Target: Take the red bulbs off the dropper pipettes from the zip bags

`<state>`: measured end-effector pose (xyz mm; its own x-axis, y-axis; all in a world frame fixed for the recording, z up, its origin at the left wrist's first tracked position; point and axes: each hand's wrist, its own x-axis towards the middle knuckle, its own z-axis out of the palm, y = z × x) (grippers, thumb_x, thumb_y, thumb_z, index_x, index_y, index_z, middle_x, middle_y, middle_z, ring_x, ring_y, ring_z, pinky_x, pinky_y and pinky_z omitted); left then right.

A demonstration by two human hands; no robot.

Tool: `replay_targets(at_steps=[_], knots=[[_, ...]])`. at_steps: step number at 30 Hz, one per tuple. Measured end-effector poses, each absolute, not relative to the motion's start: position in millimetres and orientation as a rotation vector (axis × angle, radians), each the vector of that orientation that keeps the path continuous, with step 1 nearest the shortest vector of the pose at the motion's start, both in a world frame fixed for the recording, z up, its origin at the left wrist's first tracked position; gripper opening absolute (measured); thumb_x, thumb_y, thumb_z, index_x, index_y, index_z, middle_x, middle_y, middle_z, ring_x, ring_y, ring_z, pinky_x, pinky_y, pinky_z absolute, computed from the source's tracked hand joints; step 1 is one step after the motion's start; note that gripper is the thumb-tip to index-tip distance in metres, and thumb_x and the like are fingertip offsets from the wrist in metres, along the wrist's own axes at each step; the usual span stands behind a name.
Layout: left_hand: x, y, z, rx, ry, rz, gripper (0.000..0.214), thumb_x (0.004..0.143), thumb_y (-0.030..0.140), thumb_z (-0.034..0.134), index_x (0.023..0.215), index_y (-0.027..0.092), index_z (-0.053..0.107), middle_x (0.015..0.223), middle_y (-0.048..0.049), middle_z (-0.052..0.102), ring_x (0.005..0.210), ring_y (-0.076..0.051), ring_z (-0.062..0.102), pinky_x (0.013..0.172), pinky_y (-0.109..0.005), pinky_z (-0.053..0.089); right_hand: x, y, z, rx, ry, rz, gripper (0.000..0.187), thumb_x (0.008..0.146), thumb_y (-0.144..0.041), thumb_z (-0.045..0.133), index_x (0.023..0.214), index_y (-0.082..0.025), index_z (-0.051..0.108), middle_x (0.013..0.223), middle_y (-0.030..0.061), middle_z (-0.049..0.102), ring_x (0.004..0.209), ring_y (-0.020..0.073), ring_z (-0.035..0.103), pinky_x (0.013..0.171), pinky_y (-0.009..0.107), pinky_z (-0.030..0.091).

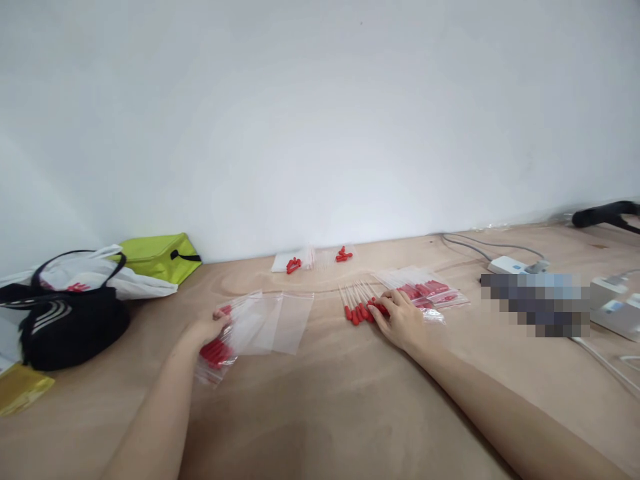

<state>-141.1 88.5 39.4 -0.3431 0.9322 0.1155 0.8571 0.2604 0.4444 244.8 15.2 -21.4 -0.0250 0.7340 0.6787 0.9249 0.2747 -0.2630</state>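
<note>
On the left of the tabletop, my left hand has its fingers curled at a clear zip bag holding red-tipped sticks. Flat clear zip bags overlap just right of it. My right hand bends its fingers down over the right end of a row of loose pale sticks with red tips. Its fingertips touch the red ends, and the palm hides part of the row. Directly beyond that hand lie filled zip bags with more red tips.
By the wall lie two clear bags with small red pieces. A black bag, a white bag and a lime-green case stand left. Right are a power strip, cables and a white adapter.
</note>
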Motion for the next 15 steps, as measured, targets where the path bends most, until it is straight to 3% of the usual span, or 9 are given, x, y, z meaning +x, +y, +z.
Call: replay_targets(at_steps=[3, 8, 11, 15], knots=[[-153.8, 78.0, 46.0, 1.635, 2.26, 0.465, 0.017, 0.061, 0.025, 0.063, 0.055, 0.018, 0.049, 0.047, 0.0028, 0.055, 0.052, -0.017, 0.055, 0.049, -0.023, 0.04, 244.7, 15.9, -21.7, -1.507, -1.808, -0.325, 0.025, 0.083, -0.036, 0.044, 0.082, -0.022, 0.064, 0.082, 0.0061, 0.059, 0.079, 0.0187, 0.053, 0.066, 0.029, 0.041], [-158.1, 64.6, 50.7, 1.617, 2.261, 0.362, 0.018, 0.068, 0.021, 0.058, 0.053, 0.017, 0.048, 0.045, 0.0053, 0.05, 0.05, -0.014, 0.051, 0.048, -0.019, 0.036, 244.9, 17.1, -22.9, -1.514, -1.819, -0.338, 0.026, 0.084, -0.037, 0.043, 0.082, -0.021, 0.063, 0.081, 0.0062, 0.06, 0.079, 0.019, 0.053, 0.066, 0.03, 0.041], [-161.1, 61.1, 65.3, 1.632, 2.368, 0.414, 0.007, 0.071, 0.02, 0.057, 0.07, 0.018, 0.05, 0.052, 0.0062, 0.052, 0.058, -0.015, 0.053, 0.053, -0.019, 0.036, 245.7, 16.8, -22.0, -1.508, -1.81, -0.341, 0.027, 0.084, -0.037, 0.042, 0.081, -0.021, 0.064, 0.082, 0.0065, 0.06, 0.079, 0.0192, 0.053, 0.065, 0.029, 0.041], [-154.3, 53.2, 98.5, 1.802, 2.525, 0.568, 0.02, 0.077, 0.018, 0.049, 0.095, 0.023, 0.045, 0.06, 0.0056, 0.048, 0.065, -0.017, 0.052, 0.061, -0.022, 0.036, 243.7, 12.9, -17.3, -1.46, -1.793, -0.294, 0.025, 0.083, -0.035, 0.044, 0.08, -0.022, 0.064, 0.082, 0.0061, 0.06, 0.079, 0.0185, 0.054, 0.067, 0.029, 0.042]])
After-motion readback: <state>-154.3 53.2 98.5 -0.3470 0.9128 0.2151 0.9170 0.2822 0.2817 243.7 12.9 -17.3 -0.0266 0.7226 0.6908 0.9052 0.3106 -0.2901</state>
